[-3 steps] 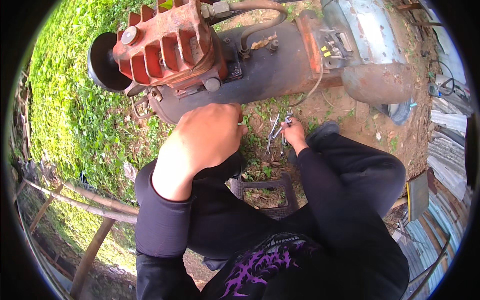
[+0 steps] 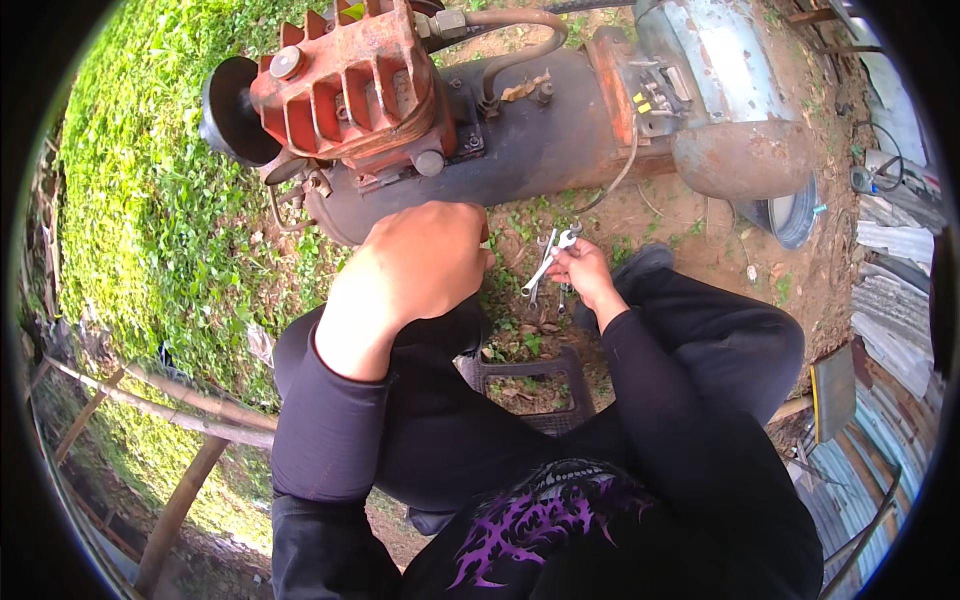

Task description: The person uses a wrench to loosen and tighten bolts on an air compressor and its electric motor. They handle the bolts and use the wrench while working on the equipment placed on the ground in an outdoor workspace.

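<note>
In my right hand (image 2: 585, 270) is a combination wrench (image 2: 547, 268), pinched between thumb and fingers and slanting down to the left. Under and beside it, more wrenches (image 2: 543, 243) lie on the dirt, partly covered by the held one and by my fingers. My left hand (image 2: 425, 260) is curled into a fist in front of the compressor tank (image 2: 540, 125); its palm side is hidden, so I cannot make out what it holds. Bolted on top of the tank, beyond my left hand, is a red finned compressor pump (image 2: 350, 90).
A rusty blue-grey motor (image 2: 740, 100) sits at the tank's right end, with a bucket (image 2: 793, 215) behind it. Between my legs stands a dark plastic stool (image 2: 535, 368). Grass (image 2: 150, 220) spreads to the left, corrugated sheets (image 2: 895, 280) lie at right, and wooden poles (image 2: 185, 510) stand lower left.
My right hand has picked up a wrench from among those on the ground and turned it leftward. The left fist keeps its shape. The whole view has shifted slightly.
</note>
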`<state>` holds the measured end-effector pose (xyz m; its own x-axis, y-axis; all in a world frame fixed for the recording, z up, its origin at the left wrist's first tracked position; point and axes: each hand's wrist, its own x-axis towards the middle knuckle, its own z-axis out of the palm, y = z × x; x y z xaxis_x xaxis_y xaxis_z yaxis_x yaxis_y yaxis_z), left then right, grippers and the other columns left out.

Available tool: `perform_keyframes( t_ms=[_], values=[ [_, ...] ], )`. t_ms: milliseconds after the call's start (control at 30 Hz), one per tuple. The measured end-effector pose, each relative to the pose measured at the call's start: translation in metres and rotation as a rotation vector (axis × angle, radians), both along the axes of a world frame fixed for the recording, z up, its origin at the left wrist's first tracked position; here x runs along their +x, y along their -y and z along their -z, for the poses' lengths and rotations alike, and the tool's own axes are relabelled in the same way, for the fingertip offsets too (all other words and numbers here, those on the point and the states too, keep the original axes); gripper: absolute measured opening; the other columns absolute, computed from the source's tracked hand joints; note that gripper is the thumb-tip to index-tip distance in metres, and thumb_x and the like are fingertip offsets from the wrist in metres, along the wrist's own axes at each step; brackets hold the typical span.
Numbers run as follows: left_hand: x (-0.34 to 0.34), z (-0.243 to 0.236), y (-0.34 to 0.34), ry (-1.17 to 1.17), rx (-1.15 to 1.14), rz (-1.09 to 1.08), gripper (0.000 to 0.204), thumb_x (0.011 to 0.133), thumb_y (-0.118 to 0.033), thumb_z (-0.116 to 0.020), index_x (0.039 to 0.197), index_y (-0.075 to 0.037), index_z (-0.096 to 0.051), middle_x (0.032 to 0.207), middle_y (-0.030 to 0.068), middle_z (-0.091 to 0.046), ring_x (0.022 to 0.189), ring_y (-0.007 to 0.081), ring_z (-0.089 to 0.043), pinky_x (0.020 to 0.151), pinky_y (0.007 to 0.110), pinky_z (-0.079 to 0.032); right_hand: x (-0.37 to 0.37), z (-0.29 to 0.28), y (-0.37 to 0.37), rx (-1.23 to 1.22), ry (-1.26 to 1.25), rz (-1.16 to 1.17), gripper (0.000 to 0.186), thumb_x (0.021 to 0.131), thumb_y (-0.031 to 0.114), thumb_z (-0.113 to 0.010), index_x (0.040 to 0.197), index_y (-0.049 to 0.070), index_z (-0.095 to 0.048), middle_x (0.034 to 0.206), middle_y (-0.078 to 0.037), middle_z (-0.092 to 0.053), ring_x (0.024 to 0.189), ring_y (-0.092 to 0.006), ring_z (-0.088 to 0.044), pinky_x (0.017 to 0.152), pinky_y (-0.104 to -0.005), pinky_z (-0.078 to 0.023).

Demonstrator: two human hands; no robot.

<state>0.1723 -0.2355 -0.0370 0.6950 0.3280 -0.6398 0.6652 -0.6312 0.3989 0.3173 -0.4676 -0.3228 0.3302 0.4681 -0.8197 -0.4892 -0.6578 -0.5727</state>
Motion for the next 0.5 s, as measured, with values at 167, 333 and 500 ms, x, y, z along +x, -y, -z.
perform_keyframes(
  t_ms=[167, 333, 500],
  values=[
    [-0.005, 0.010, 0.009, 0.102, -0.037, -0.053, 0.026, 0.090, -0.018, -0.064, 0.108, -0.001, -0.071, 0.098, 0.0245, -0.071, 0.099, 0.0413, -0.067, 0.086, 0.048, -0.052, 0.006, -0.147, -0.057, 0.416, -0.154, 0.039, 0.014, 0.098, 0.010, -0.065, 0.108, 0.002, -0.063, 0.094, -0.008, -0.070, 0.084, -0.0171, -0.071, 0.069, -0.0323, -0.061],
    [0.010, -0.021, 0.005, 0.162, -0.506, -0.166, 0.026, 0.099, -0.019, -0.058, 0.107, 0.002, -0.070, 0.090, 0.0133, -0.073, 0.086, 0.0224, -0.071, 0.075, 0.035, -0.054, 0.019, -0.243, -0.081, 0.797, -0.384, 0.156, 0.022, 0.102, 0.011, -0.057, 0.119, -0.003, -0.059, 0.102, -0.014, -0.068, 0.097, -0.0267, -0.070, 0.087, -0.0412, -0.060],
    [0.007, -0.022, 0.010, 0.353, -0.835, -0.428, 0.014, 0.094, -0.005, -0.063, 0.102, 0.002, -0.073, 0.087, 0.0036, -0.073, 0.078, 0.0110, -0.068, 0.065, 0.027, -0.054, 0.022, -0.263, -0.093, 1.023, -0.475, 0.223, 0.038, 0.106, 0.013, -0.044, 0.138, -0.008, -0.045, 0.109, -0.019, -0.066, 0.108, -0.0344, -0.067, 0.096, -0.0486, -0.056]
  ],
)
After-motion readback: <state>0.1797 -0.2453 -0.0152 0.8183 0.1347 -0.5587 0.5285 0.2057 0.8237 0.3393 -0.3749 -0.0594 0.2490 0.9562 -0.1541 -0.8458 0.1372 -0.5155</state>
